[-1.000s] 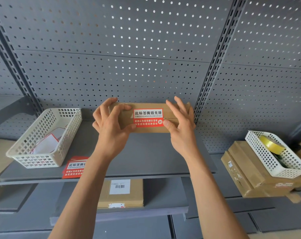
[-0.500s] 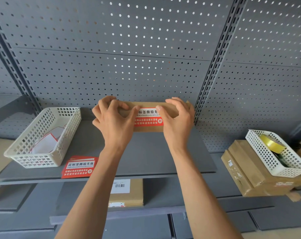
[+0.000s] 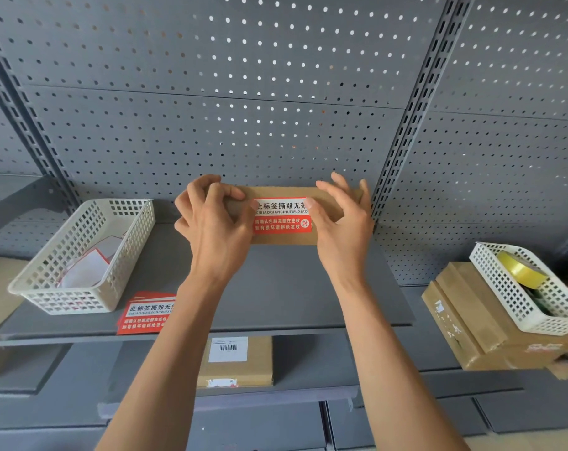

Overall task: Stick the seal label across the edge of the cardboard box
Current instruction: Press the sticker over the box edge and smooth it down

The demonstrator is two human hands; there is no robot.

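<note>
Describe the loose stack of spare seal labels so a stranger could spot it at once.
Start at the grey shelf and its white basket on the left. The label stack lies at the shelf's front edge, beside that basket. Unlike the seal label on the box, it lies loose.

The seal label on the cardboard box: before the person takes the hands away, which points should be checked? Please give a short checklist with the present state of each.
1. Seal label lies on the cardboard box: ok.
2. Label sits straight, text level with the box edge: ok.
3. Label wraps across the edge onto the top face: cannot tell; the top face is hidden from this angle.
4. Right end pressed down: the right hand has its thumb on that end: ok.
5. Left end pressed down: the left hand covers it: cannot tell.
6. Box rests steady on the shelf: ok.
</note>
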